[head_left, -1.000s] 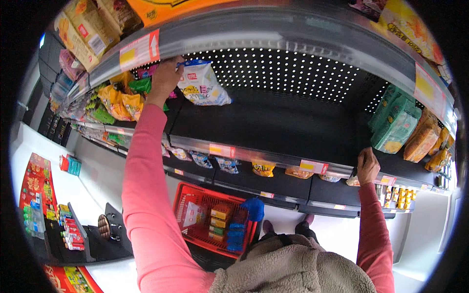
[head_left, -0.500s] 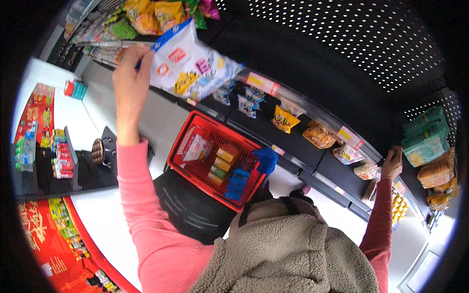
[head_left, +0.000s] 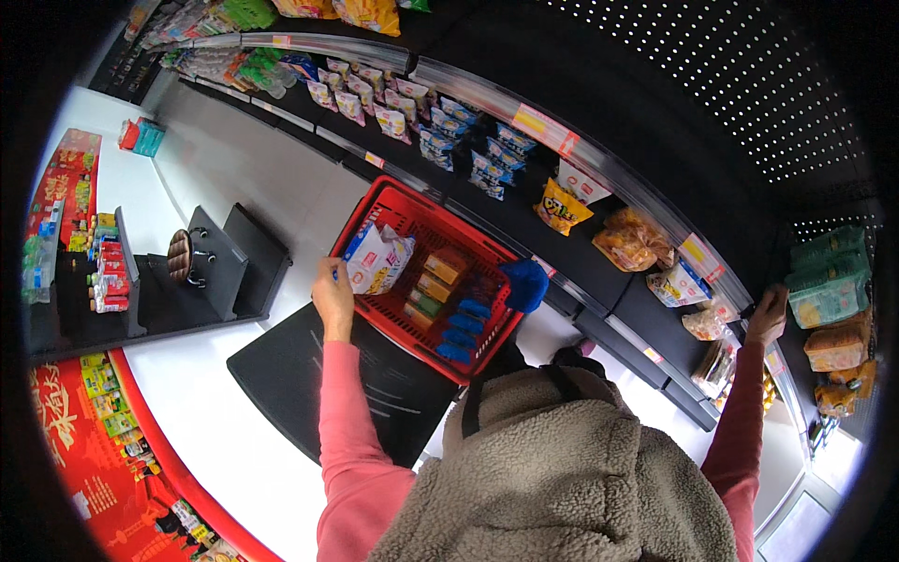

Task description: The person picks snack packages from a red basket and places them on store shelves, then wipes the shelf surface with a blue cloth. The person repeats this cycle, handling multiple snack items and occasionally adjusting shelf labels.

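Observation:
My left hand [head_left: 331, 298] is at the near left rim of a red shopping basket [head_left: 494, 348], gripping the corner of a white snack bag [head_left: 378, 260] that rests inside the basket. Several small orange, green and blue packets [head_left: 448, 298] lie in the basket beside the bag. My right hand [head_left: 769, 316] is far out to the right, resting on the edge of a dark store shelf [head_left: 726, 292], next to green packets [head_left: 828, 278]. It holds nothing that I can see.
Dark shelves with snack bags [head_left: 560, 208] run along the far side. A black low stand [head_left: 217, 264] and a black mat [head_left: 309, 379] lie on the white floor left of the basket. A red display [head_left: 84, 426] curves at the lower left.
My left hand has brought the white snack bag down from the upper shelf into the red basket. My view has tipped downward. My right hand stays on the shelf edge.

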Demonstrator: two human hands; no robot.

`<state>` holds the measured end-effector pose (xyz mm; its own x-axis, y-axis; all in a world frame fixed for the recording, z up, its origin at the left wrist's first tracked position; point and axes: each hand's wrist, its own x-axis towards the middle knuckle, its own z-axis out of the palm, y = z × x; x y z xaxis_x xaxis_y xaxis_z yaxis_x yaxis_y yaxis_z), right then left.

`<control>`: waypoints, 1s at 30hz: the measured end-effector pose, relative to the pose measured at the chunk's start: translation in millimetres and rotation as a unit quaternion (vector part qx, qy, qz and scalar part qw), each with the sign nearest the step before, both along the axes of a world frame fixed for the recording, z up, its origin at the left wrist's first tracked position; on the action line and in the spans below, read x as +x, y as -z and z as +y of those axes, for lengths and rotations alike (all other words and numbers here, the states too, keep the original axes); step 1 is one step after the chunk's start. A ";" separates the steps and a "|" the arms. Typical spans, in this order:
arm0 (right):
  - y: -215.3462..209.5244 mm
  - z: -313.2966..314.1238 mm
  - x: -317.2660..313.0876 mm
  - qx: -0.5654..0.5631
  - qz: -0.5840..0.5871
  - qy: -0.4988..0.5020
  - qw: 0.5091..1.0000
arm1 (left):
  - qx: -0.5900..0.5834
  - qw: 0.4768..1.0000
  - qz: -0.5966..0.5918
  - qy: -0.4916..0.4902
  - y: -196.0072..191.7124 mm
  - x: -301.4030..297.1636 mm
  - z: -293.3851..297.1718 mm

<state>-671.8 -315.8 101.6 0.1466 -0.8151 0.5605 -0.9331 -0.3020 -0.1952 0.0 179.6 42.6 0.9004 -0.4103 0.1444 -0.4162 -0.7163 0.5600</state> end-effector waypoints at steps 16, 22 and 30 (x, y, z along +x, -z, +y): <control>-3.8 4.9 3.9 -0.024 -0.008 -0.019 0.999 | -0.077 0.995 0.035 -0.046 187.7 -14.5 -4.4; -4.1 7.5 3.7 -0.024 -0.013 -0.017 0.999 | -0.060 0.994 0.078 -0.050 206.6 -17.2 -5.5; 3.1 0.6 -3.5 -0.051 -0.013 -0.034 0.998 | 0.072 0.993 -0.042 -0.079 220.7 -24.5 -9.3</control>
